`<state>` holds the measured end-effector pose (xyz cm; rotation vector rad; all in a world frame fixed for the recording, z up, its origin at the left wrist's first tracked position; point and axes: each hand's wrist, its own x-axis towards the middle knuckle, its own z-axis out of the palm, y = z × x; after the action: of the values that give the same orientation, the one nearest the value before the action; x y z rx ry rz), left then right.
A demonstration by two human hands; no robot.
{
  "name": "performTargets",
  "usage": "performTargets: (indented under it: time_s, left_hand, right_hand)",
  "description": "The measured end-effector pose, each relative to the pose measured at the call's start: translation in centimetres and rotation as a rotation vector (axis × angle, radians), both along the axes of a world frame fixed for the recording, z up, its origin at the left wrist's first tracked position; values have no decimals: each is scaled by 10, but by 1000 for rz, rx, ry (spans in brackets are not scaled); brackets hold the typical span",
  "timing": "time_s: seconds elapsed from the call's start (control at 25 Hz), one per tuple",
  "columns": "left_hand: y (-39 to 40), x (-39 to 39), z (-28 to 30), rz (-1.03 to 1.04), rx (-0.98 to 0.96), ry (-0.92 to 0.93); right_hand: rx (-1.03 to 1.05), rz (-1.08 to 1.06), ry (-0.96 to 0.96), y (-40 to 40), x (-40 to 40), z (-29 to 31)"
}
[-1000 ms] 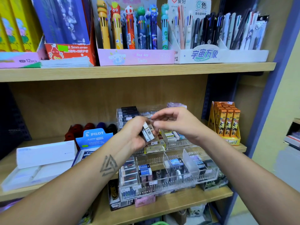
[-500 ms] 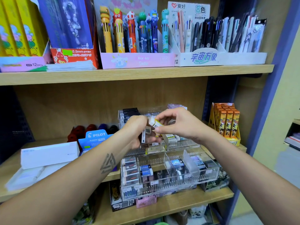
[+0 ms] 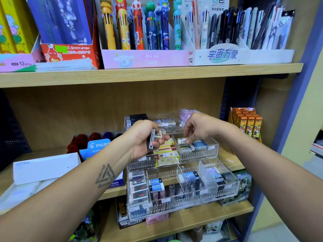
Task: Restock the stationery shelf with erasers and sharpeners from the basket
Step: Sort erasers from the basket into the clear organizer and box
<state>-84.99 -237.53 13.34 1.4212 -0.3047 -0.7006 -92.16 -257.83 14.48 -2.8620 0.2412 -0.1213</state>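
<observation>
- Wooden shelf carries a clear, stepped organiser with three tiers; the upper shelf board hangs well above it, so both arms have free room to come in from the front.
- To the right, the orange boxes stand near the right forearm; I judge the elbow should stay low and inside, so as not to push them.
- To the left, the blue Pilot box and a white box lie beside the left forearm, but apart from the work.
- Middle tier has thin upright dividers; the yellow erasers fill the left bay, and the right bay still has some room in its front part.
- Right hand pinches one small white eraser with curled fingertips, low in this right bay. It would be good to slide it flat against its neighbours and let go only when it rests on the floor of the bay.
- Left hand grips a few more erasers, fingers curled around them, just left of the bay, near enough to feed the next one.
- Basket is not in view.
</observation>
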Motion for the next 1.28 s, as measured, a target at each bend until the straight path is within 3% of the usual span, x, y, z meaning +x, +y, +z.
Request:
performTargets:
  time_s: [0.24, 0.68, 0.88, 0.96, 1.04, 1.12, 1.28]
  left_hand:
    - [-4, -3, -1, -58, -69, 68]
    - [5, -11, -1, -117, -76, 110]
    - [10, -15, -2, -154, -121, 150]
    - [10, -17, -2, -174, -128, 116]
    - [9, -16, -4, -176, -112, 61]
    - [6, -17, -6, -163, -87, -3]
    - [4, -24, -8, -120, -75, -59]
  right_hand:
    - [-19, 53, 225, 3, 8, -2]
    - [147, -25, 374, 7, 10, 2]
    - [147, -102, 309, 11, 5, -10]
    - [108, -78, 164, 18, -2, -5]
    - [471, -7, -12, 28, -12, 3]
    - [889, 96, 15, 42, -25, 7]
    - [894, 149, -122, 50, -30, -9]
